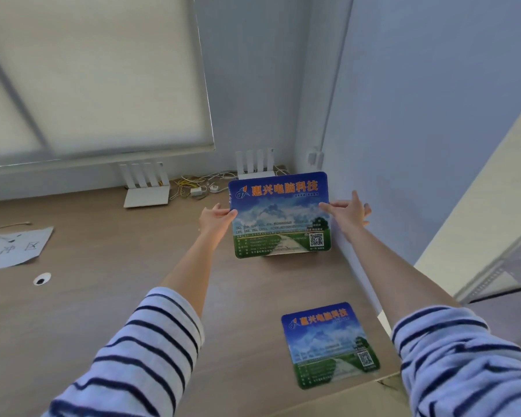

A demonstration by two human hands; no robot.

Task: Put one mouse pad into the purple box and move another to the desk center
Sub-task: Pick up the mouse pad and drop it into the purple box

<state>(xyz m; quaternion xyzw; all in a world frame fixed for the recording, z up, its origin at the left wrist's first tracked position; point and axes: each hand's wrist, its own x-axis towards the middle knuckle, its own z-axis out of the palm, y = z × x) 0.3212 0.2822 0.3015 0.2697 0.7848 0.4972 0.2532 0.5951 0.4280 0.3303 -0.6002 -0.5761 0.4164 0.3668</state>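
Note:
A blue and green printed mouse pad (278, 215) with orange characters is held up above the wooden desk (109, 296), near the far right corner. My left hand (215, 219) grips its left edge and my right hand (348, 213) grips its right edge. A dark shape shows just under its lower edge; I cannot tell what it is. A second, matching mouse pad (330, 344) lies flat on the desk near the front right. No purple box is in view.
Two white routers (146, 188) (254, 165) with upright antennas stand at the back by tangled cables (193, 186). A sheet of paper (12, 246) lies at the left, a cable hole (42, 278) below it. A wall (403, 145) bounds the desk's right side.

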